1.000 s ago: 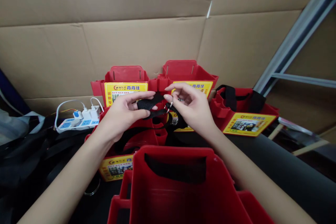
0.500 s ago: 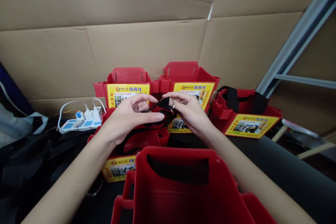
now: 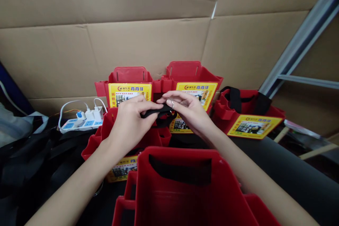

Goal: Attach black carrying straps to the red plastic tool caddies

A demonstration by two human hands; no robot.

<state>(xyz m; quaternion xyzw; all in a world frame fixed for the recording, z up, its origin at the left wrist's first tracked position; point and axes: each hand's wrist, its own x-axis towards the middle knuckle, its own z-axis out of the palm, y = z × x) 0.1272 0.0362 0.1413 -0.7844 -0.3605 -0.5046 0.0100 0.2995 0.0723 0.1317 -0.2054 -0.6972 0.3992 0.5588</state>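
Observation:
A black webbing strap [image 3: 153, 112] is pinched between the thumb and fingers of my left hand [image 3: 129, 116]. My right hand [image 3: 189, 111] closes on the same strap, its thumb and fingertips meeting beside a silver metal ring [image 3: 171, 103]. Part of the strap is hidden by my fingers. Below my hands, close to me, stands a red plastic tool box [image 3: 177, 197], with a black band [image 3: 182, 171] threaded across its back wall. Under my left wrist is another red box [image 3: 127, 141] with a yellow label, partly covered.
Two labelled red boxes [image 3: 129, 75] [image 3: 184, 69] stand before the cardboard wall [image 3: 145, 49]. Another with black straps [image 3: 249, 113] is at right. A power strip [image 3: 82, 124] and heaped black straps [image 3: 39, 162] lie left. A metal frame [image 3: 299, 42] leans at right.
My left thumb and fingers, spread apart before, have closed onto the strap. The strap now stretches flatter between my hands; my right hand has barely shifted.

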